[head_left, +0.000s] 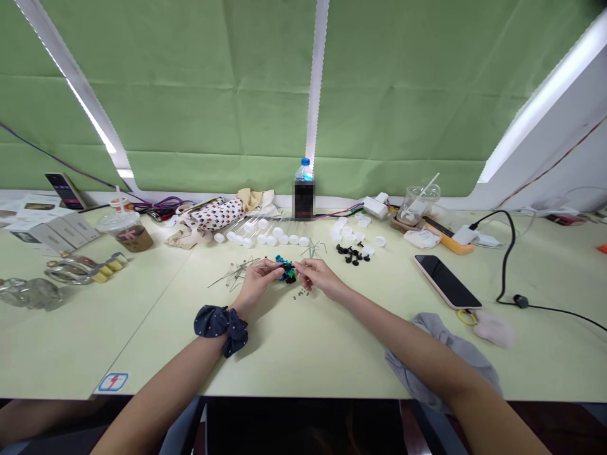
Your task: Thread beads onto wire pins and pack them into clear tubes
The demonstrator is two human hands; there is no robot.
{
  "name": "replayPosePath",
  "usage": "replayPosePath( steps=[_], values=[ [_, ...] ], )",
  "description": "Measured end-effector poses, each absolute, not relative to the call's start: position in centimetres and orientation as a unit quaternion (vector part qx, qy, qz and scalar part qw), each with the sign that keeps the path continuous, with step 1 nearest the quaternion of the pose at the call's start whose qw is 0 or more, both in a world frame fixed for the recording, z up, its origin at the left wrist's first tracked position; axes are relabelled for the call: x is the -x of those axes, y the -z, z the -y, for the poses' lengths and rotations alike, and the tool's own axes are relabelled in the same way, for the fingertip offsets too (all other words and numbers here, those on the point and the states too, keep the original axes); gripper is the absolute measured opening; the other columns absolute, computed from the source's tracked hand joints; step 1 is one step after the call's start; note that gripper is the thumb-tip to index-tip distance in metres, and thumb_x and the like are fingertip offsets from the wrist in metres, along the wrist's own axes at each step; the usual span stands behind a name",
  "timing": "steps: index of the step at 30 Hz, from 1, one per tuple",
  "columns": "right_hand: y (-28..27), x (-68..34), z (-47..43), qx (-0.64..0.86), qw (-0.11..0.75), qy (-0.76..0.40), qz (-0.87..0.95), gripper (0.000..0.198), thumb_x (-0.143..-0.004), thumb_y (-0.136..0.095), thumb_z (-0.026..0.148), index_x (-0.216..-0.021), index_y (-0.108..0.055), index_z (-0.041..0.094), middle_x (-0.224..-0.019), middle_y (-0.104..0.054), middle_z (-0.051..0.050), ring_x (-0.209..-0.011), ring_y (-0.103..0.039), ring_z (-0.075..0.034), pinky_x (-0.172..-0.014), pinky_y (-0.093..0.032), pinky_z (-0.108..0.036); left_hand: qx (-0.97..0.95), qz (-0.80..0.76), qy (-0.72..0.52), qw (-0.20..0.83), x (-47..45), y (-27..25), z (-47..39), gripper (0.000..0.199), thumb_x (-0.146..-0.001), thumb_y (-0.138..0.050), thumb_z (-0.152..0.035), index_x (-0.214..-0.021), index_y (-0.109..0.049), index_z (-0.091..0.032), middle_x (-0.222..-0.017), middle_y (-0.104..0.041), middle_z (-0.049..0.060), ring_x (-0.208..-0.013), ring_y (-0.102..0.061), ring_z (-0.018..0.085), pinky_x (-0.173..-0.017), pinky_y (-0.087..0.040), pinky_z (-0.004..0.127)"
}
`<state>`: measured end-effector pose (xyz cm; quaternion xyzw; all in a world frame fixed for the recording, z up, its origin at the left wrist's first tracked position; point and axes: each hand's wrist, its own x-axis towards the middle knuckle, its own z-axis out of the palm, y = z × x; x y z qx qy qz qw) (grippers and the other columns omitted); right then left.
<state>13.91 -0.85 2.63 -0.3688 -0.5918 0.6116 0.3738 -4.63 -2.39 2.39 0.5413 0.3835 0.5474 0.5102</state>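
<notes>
My left hand point(258, 282) is closed in a pinch, thumb against fingers, at the middle of the table. Facing it, my right hand point(320, 278) is pinched as well, a short gap away. What either pinch holds is too small to make out. Between and behind the fingertips lies a pile of small blue, green and black pieces point(286, 270), partly covered by my left fingers. Thin metal rods point(232, 273) spread out left of my left hand. A few tiny grey bits point(300, 294) are scattered just below my right fingers. Beyond the hands lie greenish thin stems point(313, 248).
Clear tubes with white caps point(278, 239), loose white caps point(348, 232) and black round-headed parts point(353, 254) lie behind the hands. A bottle point(305, 189) stands at the back. Right are a phone point(447, 281) and grey cloth point(455, 354); left, a drink cup point(128, 230) and boxes point(52, 230).
</notes>
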Motion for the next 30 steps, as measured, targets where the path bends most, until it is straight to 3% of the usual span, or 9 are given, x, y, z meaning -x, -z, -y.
replayPosePath(
  steps=[7,15,30],
  values=[
    [-2.8,-13.91,0.86,0.401,0.362,-0.6,0.59,0.046,-0.077,-0.051,0.059,-0.065,-0.053,0.015,-0.041,-0.049,0.003,-0.035,-0.043,-0.007,-0.036,-0.034,-0.019,-0.548,-0.371,-0.54,0.52,4.67,-2.19,2.48,0.017,-0.066,-0.073,-0.025,-0.077,-0.065,-0.015,-0.074,-0.068,0.003,-0.069,-0.061,0.014,-0.068,-0.047,0.027],
    [-3.08,-13.77,1.1,0.39,0.396,-0.602,0.573,0.039,-0.076,-0.054,0.057,-0.073,-0.047,0.019,-0.047,-0.05,0.006,-0.037,-0.045,-0.008,-0.036,-0.036,-0.018,-0.553,-0.364,-0.534,0.526,4.44,-1.86,2.56,0.016,-0.067,-0.073,-0.023,-0.078,-0.065,-0.015,-0.078,-0.068,0.003,-0.07,-0.06,0.014,-0.067,-0.047,0.026],
    [-3.08,-13.8,1.36,0.372,0.351,-0.611,0.604,0.04,-0.076,-0.056,0.054,-0.073,-0.055,0.014,-0.049,-0.054,0.002,-0.039,-0.047,-0.007,-0.038,-0.037,-0.018,-0.54,-0.384,-0.56,0.498,4.69,-2.41,2.43,0.019,-0.066,-0.074,-0.027,-0.078,-0.066,-0.015,-0.072,-0.065,0.002,-0.065,-0.057,0.012,-0.065,-0.046,0.026]
  ],
)
